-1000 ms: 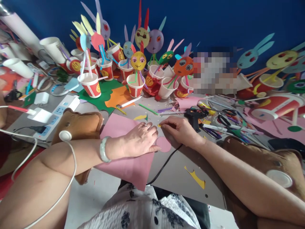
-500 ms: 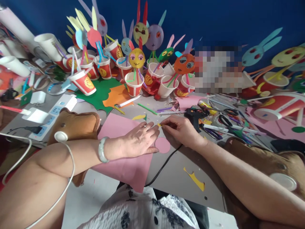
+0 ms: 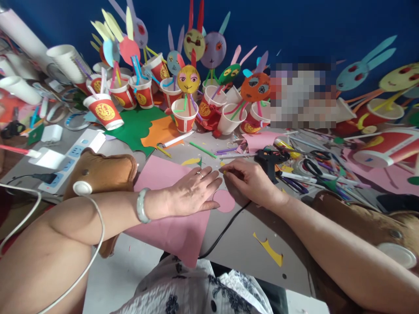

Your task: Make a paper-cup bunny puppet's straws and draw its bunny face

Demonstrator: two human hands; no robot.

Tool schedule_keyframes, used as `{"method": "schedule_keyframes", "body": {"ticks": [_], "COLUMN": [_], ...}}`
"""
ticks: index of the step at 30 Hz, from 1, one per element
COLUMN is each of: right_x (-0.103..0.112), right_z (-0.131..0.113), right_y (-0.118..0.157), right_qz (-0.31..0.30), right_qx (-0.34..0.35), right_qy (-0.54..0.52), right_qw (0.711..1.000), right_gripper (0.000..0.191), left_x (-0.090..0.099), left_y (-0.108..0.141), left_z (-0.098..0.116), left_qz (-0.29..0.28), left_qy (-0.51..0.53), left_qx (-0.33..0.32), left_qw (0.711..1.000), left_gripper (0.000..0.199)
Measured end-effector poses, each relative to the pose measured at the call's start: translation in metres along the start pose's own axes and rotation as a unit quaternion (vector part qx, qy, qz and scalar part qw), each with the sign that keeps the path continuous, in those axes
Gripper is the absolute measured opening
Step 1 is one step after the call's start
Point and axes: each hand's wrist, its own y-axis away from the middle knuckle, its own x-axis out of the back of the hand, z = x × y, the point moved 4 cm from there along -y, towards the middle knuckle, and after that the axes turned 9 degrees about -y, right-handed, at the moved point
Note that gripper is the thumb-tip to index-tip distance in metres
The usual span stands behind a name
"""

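Note:
My left hand (image 3: 196,189) lies flat, fingers stretched out, over the edge of a pink paper sheet (image 3: 166,235) and the grey table. Its thumb tip touches or nearly touches a pink paper circle (image 3: 224,201). Just right of it, my right hand (image 3: 245,179) is closed in a pinch above the circle. A tiny yellow paper scrap (image 3: 224,172) shows at its fingertips, mostly hidden by them. A black cord (image 3: 225,231) runs beneath my right wrist.
Behind my hands stand red-and-white paper cups (image 3: 184,114) with paper rabbit heads on straws. A black glue gun (image 3: 267,163), markers and scissors lie to the right. At left are a power strip (image 3: 70,161) and a brown cushion (image 3: 104,174). A yellow offcut (image 3: 269,250) lies in front.
The right fingertips have drawn slightly away from the left fingers, and the yellow scrap has shifted right with them. A tilted paper cup at back left has moved left and stands more upright.

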Motion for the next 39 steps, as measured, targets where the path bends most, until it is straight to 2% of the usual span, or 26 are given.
{"method": "schedule_keyframes", "body": {"ticks": [6,10,19,25,29,35,39], "right_x": [0.000,-0.003,-0.011,-0.006,-0.004,-0.007,-0.006], "right_z": [0.001,0.001,-0.005,-0.004,0.000,0.002,0.000], "right_y": [0.003,0.004,0.012,0.009,0.004,0.001,0.002], "right_qz": [0.013,-0.010,-0.055,-0.030,-0.011,0.000,0.009], "right_qx": [0.010,0.028,0.070,0.045,0.021,0.012,0.021], "right_qy": [0.059,0.123,0.212,0.141,0.107,0.101,0.087], "right_qw": [0.998,0.992,0.973,0.989,0.994,0.995,0.996], "right_gripper": [0.026,0.030,0.030,0.032,0.027,0.021,0.021], "left_x": [-0.002,-0.003,0.002,0.004,0.001,-0.006,-0.008], "left_y": [0.000,0.000,0.000,0.002,0.000,-0.006,-0.009], "left_z": [-0.003,-0.004,-0.002,-0.001,-0.005,-0.018,-0.025], "left_qz": [0.009,0.017,-0.014,-0.003,0.006,0.039,0.043], "left_qy": [0.015,0.018,-0.017,-0.012,0.027,0.123,0.109], "left_qx": [0.008,0.017,0.021,0.011,0.017,0.058,0.097], "left_qw": [1.000,1.000,1.000,1.000,0.999,0.990,0.988], "left_gripper": [0.056,0.057,0.059,0.057,0.054,0.044,0.040]}}
